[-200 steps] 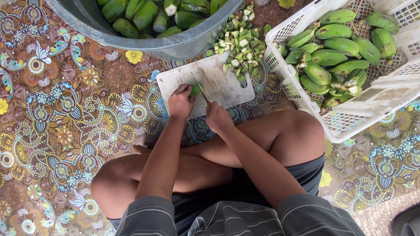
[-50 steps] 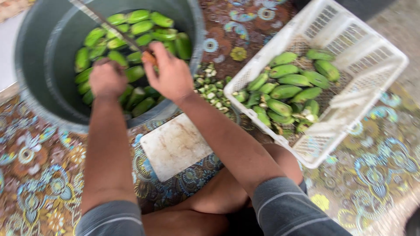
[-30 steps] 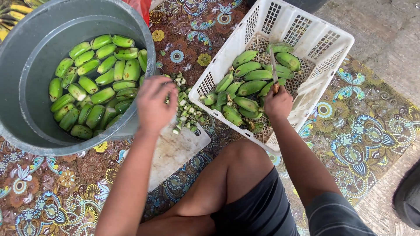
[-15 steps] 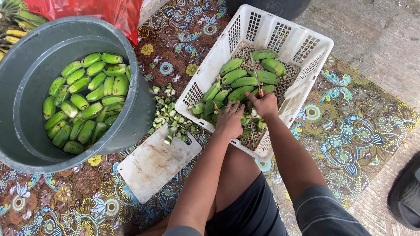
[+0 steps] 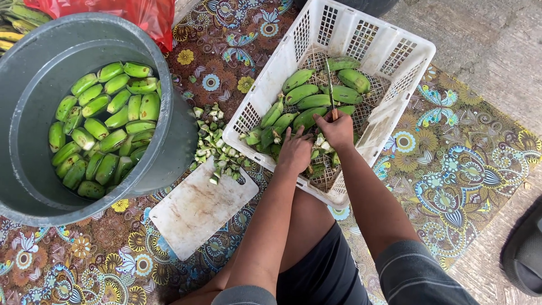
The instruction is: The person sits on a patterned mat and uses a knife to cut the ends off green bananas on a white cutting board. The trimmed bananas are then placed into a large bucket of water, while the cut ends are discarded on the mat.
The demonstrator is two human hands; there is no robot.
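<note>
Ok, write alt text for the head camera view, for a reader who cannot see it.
A seated person reaches both hands into a white plastic crate of green bananas, the right hand holding a knife, the left hand on the bananas. Beside it on a patterned floral mat lie a white cutting board, cut banana tips and a grey bucket of bananas.
</note>
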